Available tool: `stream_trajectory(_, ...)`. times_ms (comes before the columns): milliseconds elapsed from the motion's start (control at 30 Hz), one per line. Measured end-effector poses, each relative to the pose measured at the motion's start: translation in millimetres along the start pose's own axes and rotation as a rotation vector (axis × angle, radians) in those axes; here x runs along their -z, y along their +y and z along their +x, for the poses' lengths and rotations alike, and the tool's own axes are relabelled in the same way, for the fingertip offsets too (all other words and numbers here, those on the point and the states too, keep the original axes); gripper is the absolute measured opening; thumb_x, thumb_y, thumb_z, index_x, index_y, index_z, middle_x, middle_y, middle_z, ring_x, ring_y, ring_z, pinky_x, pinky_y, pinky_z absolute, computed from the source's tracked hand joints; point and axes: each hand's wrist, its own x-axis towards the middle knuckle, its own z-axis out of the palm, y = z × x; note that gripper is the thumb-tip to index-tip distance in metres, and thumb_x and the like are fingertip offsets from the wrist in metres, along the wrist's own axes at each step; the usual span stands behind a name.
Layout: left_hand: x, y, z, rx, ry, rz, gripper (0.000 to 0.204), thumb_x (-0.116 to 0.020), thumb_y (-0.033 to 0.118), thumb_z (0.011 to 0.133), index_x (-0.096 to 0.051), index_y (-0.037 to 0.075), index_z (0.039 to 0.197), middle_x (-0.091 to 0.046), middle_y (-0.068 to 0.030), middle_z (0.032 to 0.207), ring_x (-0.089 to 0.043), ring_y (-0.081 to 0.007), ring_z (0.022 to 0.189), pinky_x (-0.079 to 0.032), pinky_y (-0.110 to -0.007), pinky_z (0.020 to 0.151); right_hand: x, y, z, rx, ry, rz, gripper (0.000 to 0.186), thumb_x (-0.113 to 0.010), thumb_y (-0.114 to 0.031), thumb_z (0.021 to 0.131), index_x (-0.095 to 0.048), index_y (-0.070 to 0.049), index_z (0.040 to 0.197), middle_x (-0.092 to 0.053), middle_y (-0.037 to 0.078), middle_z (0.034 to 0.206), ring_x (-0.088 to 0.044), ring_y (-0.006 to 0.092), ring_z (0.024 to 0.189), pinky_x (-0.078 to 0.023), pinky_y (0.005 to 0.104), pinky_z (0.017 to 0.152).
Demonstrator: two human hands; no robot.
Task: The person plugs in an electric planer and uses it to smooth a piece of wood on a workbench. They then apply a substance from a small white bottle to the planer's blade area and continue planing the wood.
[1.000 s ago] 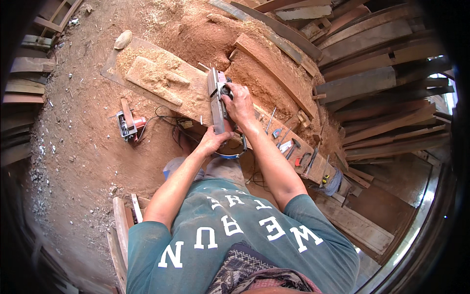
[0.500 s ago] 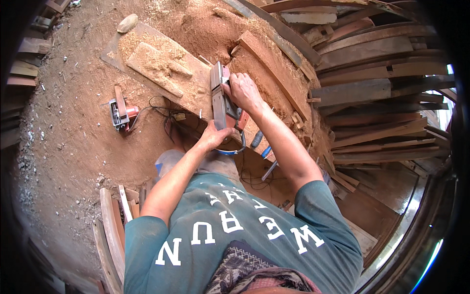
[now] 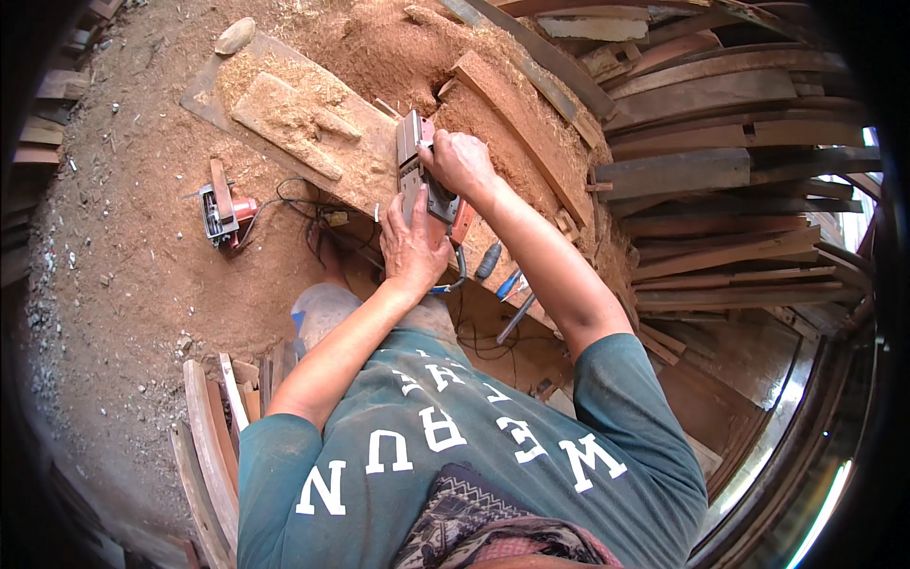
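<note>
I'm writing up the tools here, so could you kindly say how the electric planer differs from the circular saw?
The electric planer has the left hand and right hand on it, while the circular saw lies on the ground untouched. The planer looks long and narrow; the saw looks squatter, with a brown strip across it. Both show reddish housing and grey metal.

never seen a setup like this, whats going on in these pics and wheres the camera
There is no machine arm here, just a person's own bare hands. Every picture comes from a camera on the person's head, looking down; its wide lens bends straight edges. The left hand lies with fingers spread on a power tool, probably a planer; the right hand curls over its far part. On the bench lie wood shavings and a blue-handled tool. What looks like a circular saw sits on the ground.
</note>
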Motion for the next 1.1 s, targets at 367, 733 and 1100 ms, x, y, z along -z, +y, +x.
stream_trajectory(367,-7.4,-1.4,7.9,-0.070,-0.018,0.109,0.092,-0.078,0.027,0.080,-0.036,0.018,0.161,-0.027,-0.0277,0.157,-0.027,-0.0504,0.145,-0.025,-0.062,0.121,12.6,-8.8,10.4,0.110,-0.223,-0.262,0.037,-0.053,-0.029,0.100,-0.076,-0.002,0.089,-0.075,0.020,0.081,-0.077,0.0347,0.081,-0.060,0.0464,0.074)
stream_trajectory(733,-4.7,-0.9,10.0,-0.079,0.004,0.106,0.093,-0.080,0.027,0.077,-0.039,0.017,0.160,-0.027,-0.0243,0.160,-0.024,-0.0462,0.150,-0.023,-0.062,0.122,15.7,-15.0,36.3,-0.537,-0.490,-0.049,0.056,-0.044,-0.048,0.104,-0.074,-0.004,0.123,-0.071,0.020,0.129,-0.068,0.0362,0.123,-0.054,0.0483,0.102)
stream_trajectory(1100,-7.7,-0.7,12.1,-0.132,-0.020,0.144,0.092,-0.082,0.029,0.077,-0.041,0.013,0.158,-0.023,-0.0226,0.164,-0.016,-0.0470,0.155,-0.019,-0.066,0.121,-4.9,11.7,23.8,-0.437,-0.304,0.042,0.069,-0.049,-0.061,0.100,-0.076,0.002,0.112,-0.074,0.028,0.109,-0.071,0.0466,0.106,-0.056,0.0547,0.092)
